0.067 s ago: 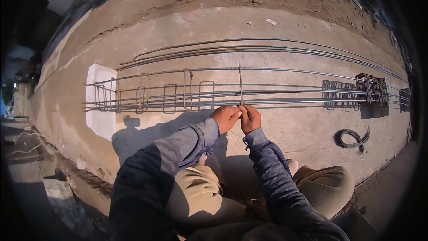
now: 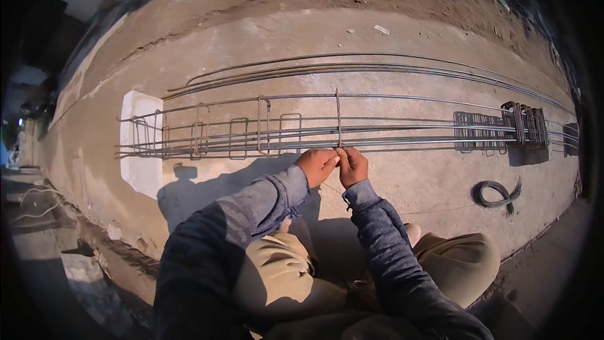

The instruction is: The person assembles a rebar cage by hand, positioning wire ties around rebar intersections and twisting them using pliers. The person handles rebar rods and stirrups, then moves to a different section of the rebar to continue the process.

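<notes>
At the near edge of a long rebar cage, my left hand (image 2: 318, 166) and my right hand (image 2: 353, 168) meet with fingertips pinched together. They are closed at the lower end of an upright steel stirrup (image 2: 338, 116), where it meets the near long bars (image 2: 412, 143). A thin strand of tie wire (image 2: 331, 189) shows just below the fingers; its end within the pinch is hidden. To the left, another rusty stirrup (image 2: 258, 127) stands around the bars, with several more beyond it toward the cage's left end.
Several loose rebars (image 2: 377, 68) lie behind the cage. A bunch of stirrups (image 2: 525, 127) is gathered at the right. A coil of dark wire (image 2: 492, 195) rests on the concrete at my right. Under the left end is a white block (image 2: 141, 173).
</notes>
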`<state>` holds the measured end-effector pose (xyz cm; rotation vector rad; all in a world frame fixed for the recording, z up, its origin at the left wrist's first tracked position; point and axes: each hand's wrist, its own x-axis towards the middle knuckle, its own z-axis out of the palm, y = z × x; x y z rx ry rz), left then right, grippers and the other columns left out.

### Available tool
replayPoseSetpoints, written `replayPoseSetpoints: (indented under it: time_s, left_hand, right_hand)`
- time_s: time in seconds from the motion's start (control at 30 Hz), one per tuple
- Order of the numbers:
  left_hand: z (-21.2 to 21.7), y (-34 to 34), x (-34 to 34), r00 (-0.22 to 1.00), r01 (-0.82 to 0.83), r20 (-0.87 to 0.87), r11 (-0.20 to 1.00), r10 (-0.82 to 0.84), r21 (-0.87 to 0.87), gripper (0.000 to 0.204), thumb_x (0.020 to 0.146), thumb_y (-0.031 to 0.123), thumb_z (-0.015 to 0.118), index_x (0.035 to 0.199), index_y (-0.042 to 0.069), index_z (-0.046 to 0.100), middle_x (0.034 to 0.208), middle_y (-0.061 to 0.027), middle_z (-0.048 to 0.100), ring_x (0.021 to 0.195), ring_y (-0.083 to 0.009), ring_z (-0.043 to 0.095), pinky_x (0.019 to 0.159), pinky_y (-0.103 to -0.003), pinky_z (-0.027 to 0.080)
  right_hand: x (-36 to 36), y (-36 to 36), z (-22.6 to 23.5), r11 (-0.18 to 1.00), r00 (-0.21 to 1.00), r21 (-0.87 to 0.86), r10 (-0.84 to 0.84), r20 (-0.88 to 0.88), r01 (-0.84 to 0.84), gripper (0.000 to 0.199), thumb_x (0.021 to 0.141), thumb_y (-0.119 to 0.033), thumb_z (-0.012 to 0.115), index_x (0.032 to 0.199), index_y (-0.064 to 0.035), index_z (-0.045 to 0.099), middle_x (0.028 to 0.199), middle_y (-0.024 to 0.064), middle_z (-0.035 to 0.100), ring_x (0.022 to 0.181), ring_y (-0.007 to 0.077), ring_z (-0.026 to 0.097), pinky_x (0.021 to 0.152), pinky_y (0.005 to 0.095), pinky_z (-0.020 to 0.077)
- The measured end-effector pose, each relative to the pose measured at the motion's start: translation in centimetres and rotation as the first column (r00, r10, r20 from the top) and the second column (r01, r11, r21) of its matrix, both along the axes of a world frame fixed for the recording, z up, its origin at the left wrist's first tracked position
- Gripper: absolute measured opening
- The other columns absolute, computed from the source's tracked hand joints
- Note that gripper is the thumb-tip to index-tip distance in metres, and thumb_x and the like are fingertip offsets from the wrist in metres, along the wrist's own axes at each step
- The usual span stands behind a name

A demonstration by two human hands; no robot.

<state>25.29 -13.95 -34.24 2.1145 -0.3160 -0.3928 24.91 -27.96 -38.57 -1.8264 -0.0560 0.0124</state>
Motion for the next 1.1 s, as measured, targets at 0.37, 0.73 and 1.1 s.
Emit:
replayPoseSetpoints:
  time_s: [0.37, 0.73, 1.1]
  left_hand:
    - [-0.3, 0.7, -0.6, 0.975, -0.086, 0.208, 0.994, 0.071, 0.065, 0.015, 0.085, 0.016, 0.051, 0.083, 0.002, 0.058, 0.069, -0.0174, 0.056, 0.066, -0.0352, 0.057, 0.057, -0.04, 0.043]
    - [-2.2, 0.1, -0.7, 0.975, -0.159, 0.164, 0.986, 0.147, 0.058, 0.011, 0.084, 0.012, 0.051, 0.088, 0.004, 0.057, 0.076, -0.0191, 0.058, 0.072, -0.0384, 0.056, 0.06, -0.045, 0.044]
    - [5.8, 1.5, 2.9, 0.989, 0.144, -0.08, 0.883, -0.121, 0.446, 0.03, 0.083, 0.026, 0.052, 0.071, 0.0, 0.062, 0.065, -0.0214, 0.057, 0.065, -0.0388, 0.056, 0.06, -0.043, 0.044]
  right_hand:
    - [0.0, -0.3, -0.2, 0.996, 0.997, -0.049, 0.077, 0.0, -0.077, 0.014, 0.087, -0.009, 0.053, 0.089, 0.0034, 0.059, 0.07, 0.0124, 0.058, 0.058, 0.0172, 0.06, 0.053, 0.0275, 0.048]
    - [0.8, -1.7, 0.2, 0.968, 0.976, -0.137, 0.215, 0.032, -0.209, 0.017, 0.087, -0.013, 0.054, 0.09, 0.0019, 0.062, 0.07, 0.0112, 0.06, 0.058, 0.0162, 0.06, 0.053, 0.0264, 0.048]
    - [0.6, -1.2, 0.2, 0.996, 0.991, 0.013, 0.09, -0.099, -0.089, 0.022, 0.084, -0.022, 0.06, 0.087, -0.0007, 0.065, 0.069, 0.011, 0.06, 0.054, 0.0173, 0.06, 0.049, 0.0278, 0.0474]
